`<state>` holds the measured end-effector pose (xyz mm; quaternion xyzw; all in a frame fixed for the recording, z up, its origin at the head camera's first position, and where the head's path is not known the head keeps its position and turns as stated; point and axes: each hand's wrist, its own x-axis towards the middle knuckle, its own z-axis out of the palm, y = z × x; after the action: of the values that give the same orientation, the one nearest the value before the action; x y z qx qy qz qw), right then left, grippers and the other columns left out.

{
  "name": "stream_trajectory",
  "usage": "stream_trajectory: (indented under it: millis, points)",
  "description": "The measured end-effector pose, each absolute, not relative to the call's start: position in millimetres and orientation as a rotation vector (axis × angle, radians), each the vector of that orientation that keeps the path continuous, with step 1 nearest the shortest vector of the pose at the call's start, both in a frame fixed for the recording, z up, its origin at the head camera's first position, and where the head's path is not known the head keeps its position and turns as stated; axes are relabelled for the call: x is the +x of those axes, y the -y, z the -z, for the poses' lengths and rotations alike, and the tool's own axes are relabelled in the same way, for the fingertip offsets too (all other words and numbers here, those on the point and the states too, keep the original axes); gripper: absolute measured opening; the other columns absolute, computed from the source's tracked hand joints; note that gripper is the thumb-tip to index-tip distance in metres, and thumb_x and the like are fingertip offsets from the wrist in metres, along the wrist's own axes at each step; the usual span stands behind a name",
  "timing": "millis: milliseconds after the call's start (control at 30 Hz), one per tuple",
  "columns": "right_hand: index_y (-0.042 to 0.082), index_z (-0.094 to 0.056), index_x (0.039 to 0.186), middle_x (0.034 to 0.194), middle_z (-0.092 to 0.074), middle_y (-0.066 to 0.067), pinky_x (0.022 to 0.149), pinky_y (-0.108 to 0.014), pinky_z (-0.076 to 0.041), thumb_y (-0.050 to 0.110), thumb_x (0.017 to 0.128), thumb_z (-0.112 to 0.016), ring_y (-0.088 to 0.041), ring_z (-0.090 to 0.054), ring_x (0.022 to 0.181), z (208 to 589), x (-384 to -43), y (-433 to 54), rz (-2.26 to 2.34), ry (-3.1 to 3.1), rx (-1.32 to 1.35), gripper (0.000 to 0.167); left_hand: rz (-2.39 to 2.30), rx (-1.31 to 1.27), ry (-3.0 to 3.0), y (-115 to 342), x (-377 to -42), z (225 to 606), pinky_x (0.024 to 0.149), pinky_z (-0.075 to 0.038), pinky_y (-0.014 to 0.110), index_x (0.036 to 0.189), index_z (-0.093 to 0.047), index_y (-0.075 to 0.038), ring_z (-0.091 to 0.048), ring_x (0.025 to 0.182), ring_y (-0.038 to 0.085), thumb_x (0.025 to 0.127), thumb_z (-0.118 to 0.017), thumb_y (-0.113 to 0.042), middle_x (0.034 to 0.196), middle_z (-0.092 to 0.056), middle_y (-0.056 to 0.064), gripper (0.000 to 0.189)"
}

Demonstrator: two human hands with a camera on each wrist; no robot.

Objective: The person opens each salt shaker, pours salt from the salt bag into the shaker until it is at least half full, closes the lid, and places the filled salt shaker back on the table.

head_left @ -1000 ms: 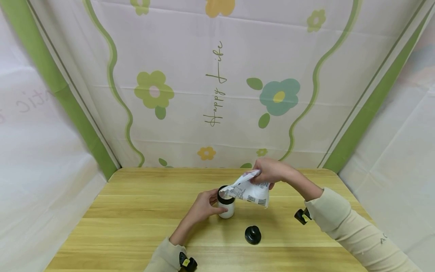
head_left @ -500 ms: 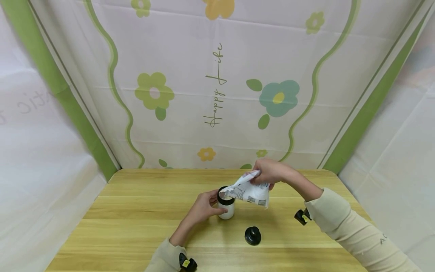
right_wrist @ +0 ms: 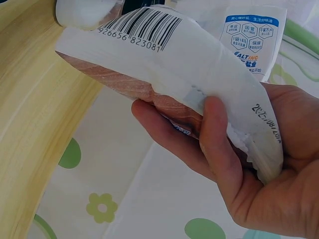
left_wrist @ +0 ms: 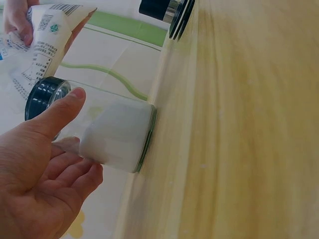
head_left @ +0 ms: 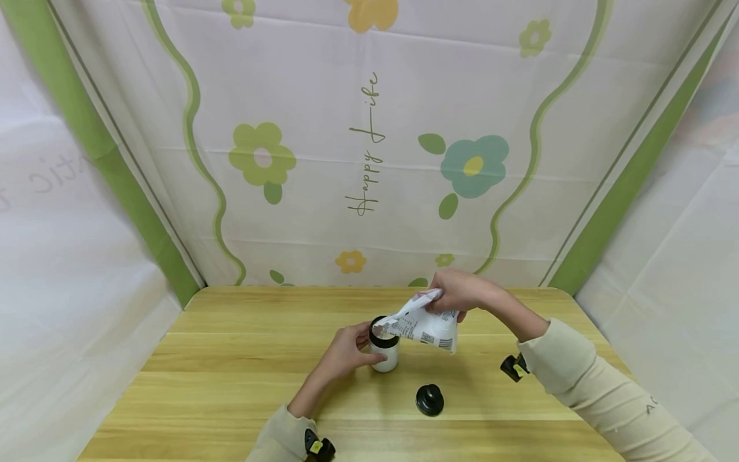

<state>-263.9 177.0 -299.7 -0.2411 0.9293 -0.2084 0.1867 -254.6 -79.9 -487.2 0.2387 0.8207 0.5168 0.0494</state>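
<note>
A clear glass jar (left_wrist: 119, 132) with a black collar stands upright on the table, part filled with white grains. My left hand (head_left: 345, 351) holds it from the left, thumb on the near side and fingers behind. With my right hand (head_left: 458, 293) I grip a white printed salt bag (head_left: 424, 326), tilted so its torn corner lies over the jar's mouth. Up close in the right wrist view, the fingers curl under the bag (right_wrist: 124, 55), whose barcode and brownish side panel show. The black knobbed lid (head_left: 430, 400) lies on the table, nearer me than the jar.
The wooden table (head_left: 231, 385) ends at a back edge against a white curtain (head_left: 323, 160) printed with flowers. Curtains with green bands (head_left: 106, 157) hang at both sides. A small black device (head_left: 319, 446) is strapped at each wrist.
</note>
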Motion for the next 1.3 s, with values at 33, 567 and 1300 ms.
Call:
stream_trajectory:
  millis: [33, 567, 1300]
  points:
    - [0.002, -0.076, 0.093, 0.078, -0.072, -0.006, 0.049, -0.031, -0.061, 0.01, 0.091, -0.07, -0.013, -0.067, 0.059, 299.5, -263.8, -176.9, 0.585, -2.617, -0.677, 0.01, -1.575, 0.728, -2.5, 79.9, -254.5, 487.1, 0.103, -0.054, 0.036, 0.14, -0.053, 0.002, -0.062, 0.126, 0.03, 0.081, -0.085, -0.023, 0.136, -0.062, 0.018, 0.071]
    - [0.001, -0.075, 0.095, 0.077, -0.072, -0.006, 0.05, -0.032, -0.062, 0.009, 0.09, -0.07, -0.013, -0.068, 0.059, 297.1, -263.7, -175.2, 0.566, -2.62, -0.674, 0.011, -1.58, 0.73, -2.495, 80.1, -254.1, 486.0, 0.103, -0.055, 0.035, 0.14, -0.054, 0.001, -0.062, 0.125, 0.029, 0.081, -0.084, -0.023, 0.136, -0.062, 0.017, 0.07]
    - [0.002, -0.075, 0.093, 0.078, -0.072, -0.006, 0.048, -0.029, -0.06, 0.009, 0.09, -0.07, -0.013, -0.068, 0.059, 297.6, -264.6, -175.4, 0.56, -2.622, -0.681, 0.01, -1.575, 0.738, -2.501, 79.9, -254.1, 486.3, 0.103, -0.055, 0.034, 0.138, -0.055, 0.001, -0.062, 0.125, 0.028, 0.081, -0.084, -0.023, 0.136, -0.063, 0.017, 0.069]
